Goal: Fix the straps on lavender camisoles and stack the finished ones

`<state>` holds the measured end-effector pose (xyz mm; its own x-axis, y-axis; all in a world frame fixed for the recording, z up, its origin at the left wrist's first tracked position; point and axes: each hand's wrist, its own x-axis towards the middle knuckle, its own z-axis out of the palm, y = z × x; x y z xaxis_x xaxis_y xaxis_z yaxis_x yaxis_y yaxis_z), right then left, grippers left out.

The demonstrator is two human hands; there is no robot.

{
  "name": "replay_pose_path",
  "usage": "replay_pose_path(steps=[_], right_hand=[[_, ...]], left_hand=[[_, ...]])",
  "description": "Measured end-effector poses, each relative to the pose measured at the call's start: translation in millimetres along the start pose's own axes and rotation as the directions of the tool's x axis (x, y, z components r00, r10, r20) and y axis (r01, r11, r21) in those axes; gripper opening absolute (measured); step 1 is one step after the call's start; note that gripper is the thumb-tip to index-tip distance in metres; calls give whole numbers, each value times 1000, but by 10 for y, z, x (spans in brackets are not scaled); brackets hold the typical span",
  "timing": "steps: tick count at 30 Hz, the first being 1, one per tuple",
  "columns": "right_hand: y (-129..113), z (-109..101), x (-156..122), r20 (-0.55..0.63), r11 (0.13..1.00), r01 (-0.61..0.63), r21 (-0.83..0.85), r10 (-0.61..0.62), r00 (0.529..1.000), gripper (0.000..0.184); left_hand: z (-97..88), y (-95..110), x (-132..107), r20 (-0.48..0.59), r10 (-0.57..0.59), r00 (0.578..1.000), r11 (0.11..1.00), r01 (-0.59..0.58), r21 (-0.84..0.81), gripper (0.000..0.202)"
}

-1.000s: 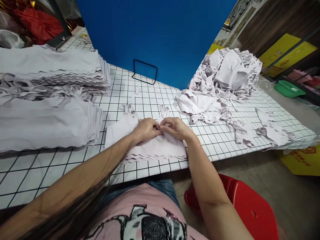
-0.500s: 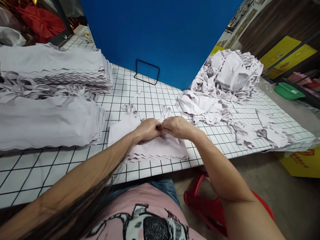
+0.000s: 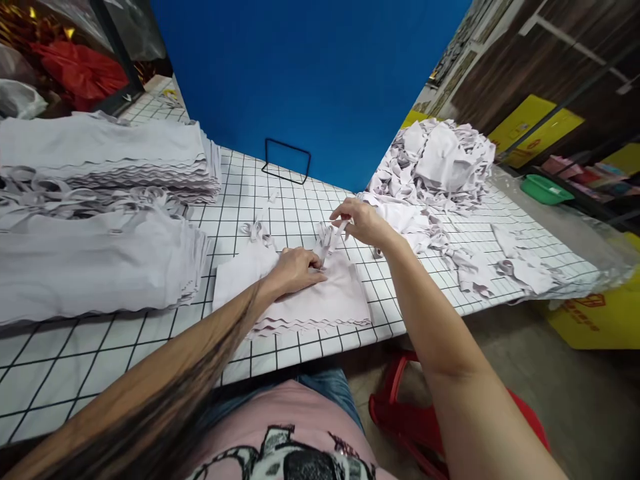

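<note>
A small stack of pale lilac-white strapped garments [image 3: 325, 303] lies on the table before me, wavy lower edges towards me. My left hand [image 3: 297, 272] rests on the top piece, fingers stretched over the cloth near the base of a strap; what is under the palm is hidden. Beyond it, raised slightly above the table, my right hand [image 3: 363, 221] pinches a thin fabric strap [image 3: 341, 230] between thumb and fingers. This strap runs down to the top garment beside my left fingertips. Another bunch of looped straps [image 3: 259, 232] lies at the stack's left side.
Tall stacks of similar garments [image 3: 100, 260] occupy the table's left. A loose heap [image 3: 440, 160] and scattered pieces [image 3: 470, 267] lie to the right. A blue board [image 3: 310, 80] with a black wire frame [image 3: 287, 160] stands behind. Below is a red stool [image 3: 410, 413].
My right hand has moved away from my left hand, up and a little to the right, lifting a strap. My left hand stays on the stack, fingers straighter. The view has shifted slightly.
</note>
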<state>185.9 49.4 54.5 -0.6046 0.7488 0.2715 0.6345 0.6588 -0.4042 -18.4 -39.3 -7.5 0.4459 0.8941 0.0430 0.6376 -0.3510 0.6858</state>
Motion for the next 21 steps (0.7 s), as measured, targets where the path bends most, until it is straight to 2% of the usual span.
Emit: replay_pose_path(steps=[3, 6, 9, 11, 13, 15, 18, 19, 20, 21], right_hand=[[158, 117, 112, -86, 976, -142, 166, 158, 984, 22], [276, 256, 177, -38, 891, -336, 305, 364, 930, 34], [374, 376, 214, 37, 819, -461, 340, 479, 877, 34], [422, 424, 220, 64, 796, -526, 300, 533, 844, 26], [416, 437, 181, 56, 792, -559, 245, 564, 824, 17], [312, 441, 66, 8, 805, -556, 207, 567, 824, 14], [-19, 522, -260, -184, 874, -467, 135, 485, 855, 29], [-142, 579, -391, -298, 928, -366, 76, 371, 879, 30], [-251, 648, -520, -355, 963, -267, 30, 261, 898, 32], [-337, 722, -634, -353, 977, -213, 2, 200, 914, 33]], left_hand=[[32, -12, -2, -12, 42, 999, 998, -42, 53, 20], [98, -7, -14, -104, 57, 993, 990, -43, 135, 39], [185, 0, -24, -168, 158, 973, 958, -109, 266, 64], [233, -3, -22, -86, 205, 975, 930, -167, 329, 63], [259, -12, -14, 30, 188, 982, 918, -186, 350, 55], [266, -20, -7, 98, 154, 983, 921, -178, 346, 55], [267, -13, -8, 119, 129, 985, 930, -161, 329, 59], [271, -4, -11, 120, 125, 985, 933, -158, 322, 60], [277, 7, -15, 121, 122, 985, 935, -155, 318, 60], [281, 19, -18, 120, 121, 985, 937, -153, 315, 60]])
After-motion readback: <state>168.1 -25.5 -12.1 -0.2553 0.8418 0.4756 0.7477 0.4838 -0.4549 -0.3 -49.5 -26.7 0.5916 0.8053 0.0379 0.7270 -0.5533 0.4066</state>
